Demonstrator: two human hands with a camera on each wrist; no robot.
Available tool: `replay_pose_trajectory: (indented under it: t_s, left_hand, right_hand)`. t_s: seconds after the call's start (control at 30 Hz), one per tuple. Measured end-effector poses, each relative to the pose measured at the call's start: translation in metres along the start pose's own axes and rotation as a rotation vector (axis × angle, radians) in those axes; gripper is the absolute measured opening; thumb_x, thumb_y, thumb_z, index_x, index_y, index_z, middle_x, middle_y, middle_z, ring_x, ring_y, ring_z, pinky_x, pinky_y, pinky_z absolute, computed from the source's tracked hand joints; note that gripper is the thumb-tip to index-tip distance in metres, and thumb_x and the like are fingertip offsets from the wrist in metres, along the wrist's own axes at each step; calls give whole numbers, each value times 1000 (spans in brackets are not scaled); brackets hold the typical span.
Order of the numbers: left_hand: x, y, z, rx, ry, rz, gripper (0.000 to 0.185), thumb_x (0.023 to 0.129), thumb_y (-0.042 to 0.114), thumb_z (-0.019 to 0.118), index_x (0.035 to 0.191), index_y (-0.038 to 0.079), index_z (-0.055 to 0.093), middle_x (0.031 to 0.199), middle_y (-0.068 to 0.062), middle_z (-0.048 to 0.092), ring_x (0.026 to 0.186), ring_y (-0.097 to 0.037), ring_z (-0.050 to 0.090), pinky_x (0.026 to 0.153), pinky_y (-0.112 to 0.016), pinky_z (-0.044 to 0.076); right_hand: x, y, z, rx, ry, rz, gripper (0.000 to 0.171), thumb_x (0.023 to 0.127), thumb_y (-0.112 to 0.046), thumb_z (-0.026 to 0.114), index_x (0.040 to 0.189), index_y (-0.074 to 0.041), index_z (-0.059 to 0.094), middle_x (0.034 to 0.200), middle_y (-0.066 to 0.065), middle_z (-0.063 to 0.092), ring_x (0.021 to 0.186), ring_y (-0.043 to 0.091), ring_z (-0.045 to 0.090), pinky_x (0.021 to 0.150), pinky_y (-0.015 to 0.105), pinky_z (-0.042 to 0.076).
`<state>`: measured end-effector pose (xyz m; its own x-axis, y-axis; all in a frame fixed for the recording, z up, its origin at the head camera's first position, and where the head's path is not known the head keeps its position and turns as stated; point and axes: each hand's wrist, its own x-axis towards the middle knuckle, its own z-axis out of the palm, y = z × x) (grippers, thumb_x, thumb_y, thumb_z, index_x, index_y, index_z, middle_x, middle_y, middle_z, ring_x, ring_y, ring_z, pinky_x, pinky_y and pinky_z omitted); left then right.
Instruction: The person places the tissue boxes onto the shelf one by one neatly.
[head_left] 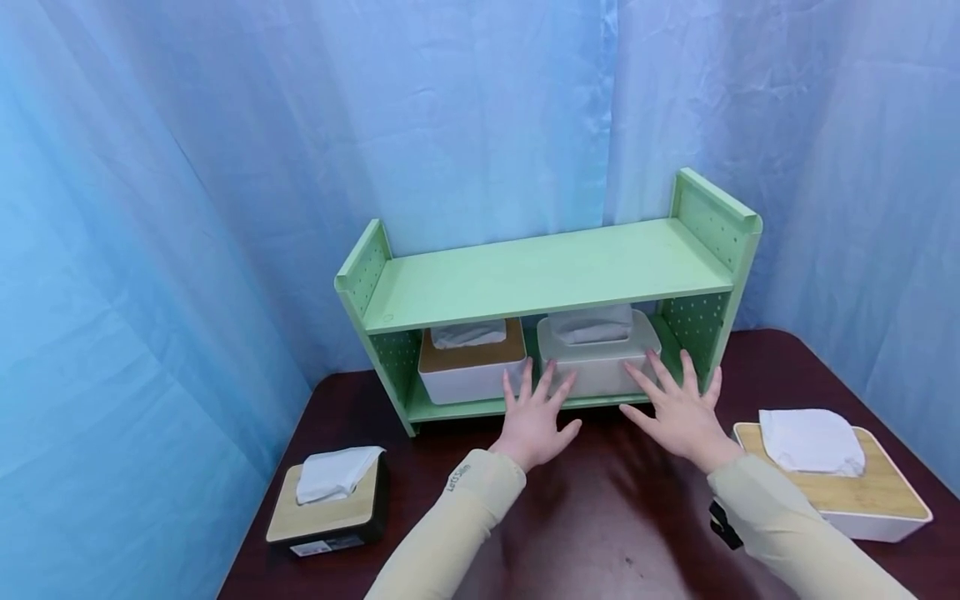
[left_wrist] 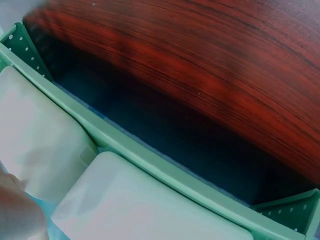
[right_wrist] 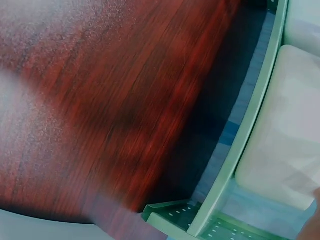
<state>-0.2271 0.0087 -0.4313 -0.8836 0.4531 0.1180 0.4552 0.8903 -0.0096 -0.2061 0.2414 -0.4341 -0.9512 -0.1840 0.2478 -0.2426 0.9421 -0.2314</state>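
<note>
Both hands hover, fingers spread and straight, in front of the lower level of a green shelf (head_left: 547, 271). My left hand (head_left: 536, 404) is before the gap between two tissue boxes: a white one with a wooden lid (head_left: 471, 362) and an all-white one (head_left: 600, 358). My right hand (head_left: 673, 398) is at the all-white box's right end. I cannot tell whether the fingertips touch the boxes. In the left wrist view the shelf's front rail (left_wrist: 150, 160) runs before both boxes (left_wrist: 130, 205). The right wrist view shows the rail (right_wrist: 250, 130) and a white box (right_wrist: 285, 130).
On the dark wooden table (head_left: 600, 517) a black tissue box with a wooden lid (head_left: 330, 504) sits at the front left. A white one with a wooden lid (head_left: 836, 479) sits at the right. Blue curtains close in behind and on both sides. The shelf's top level holds nothing.
</note>
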Motion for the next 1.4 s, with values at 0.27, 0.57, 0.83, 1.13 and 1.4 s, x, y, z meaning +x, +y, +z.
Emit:
replay_pose_trajectory:
  t_s: [0.27, 0.57, 0.83, 1.13, 1.4]
  left_hand:
    - [-3, -4, 0, 8, 12, 8, 66, 95, 60, 35, 152, 38, 9, 161, 2, 6, 147, -32, -6, 112, -63, 1]
    - [-20, -15, 1, -54, 42, 31, 65, 95, 59, 35, 152, 38, 12, 161, 0, 5, 147, -32, -4, 111, -64, -1]
    - [-44, -32, -3, -123, 89, 46, 65, 95, 56, 39, 152, 33, 17, 160, -4, 8, 146, -35, -2, 109, -67, 2]
    - [-80, -61, -9, -143, 126, 64, 66, 94, 54, 46, 151, 30, 24, 159, -11, 12, 145, -39, 5, 107, -69, 5]
    - [-123, -101, -7, -157, 208, 67, 67, 91, 54, 51, 149, 24, 33, 157, -17, 18, 142, -42, 15, 106, -68, 8]
  right_hand:
    - [-6, -4, 1, 18, 54, 0, 66, 93, -53, 49, 150, -28, 28, 155, 21, 20, 138, 53, 4, 97, 76, -9]
    - [-15, -10, 7, -2, 104, -16, 66, 91, -49, 54, 148, -26, 32, 153, 19, 26, 138, 50, 10, 98, 77, -3]
    - [-24, -19, 15, 59, 130, -34, 64, 91, -50, 54, 147, -24, 35, 152, 20, 26, 136, 49, 14, 98, 75, -3]
    - [-35, -48, 32, 198, 159, -47, 59, 90, -40, 61, 142, -18, 42, 149, 25, 28, 131, 47, 23, 99, 69, 6]
    - [-47, -66, 50, 267, 200, -48, 59, 87, -35, 66, 139, -15, 46, 146, 23, 35, 124, 44, 39, 93, 64, 32]
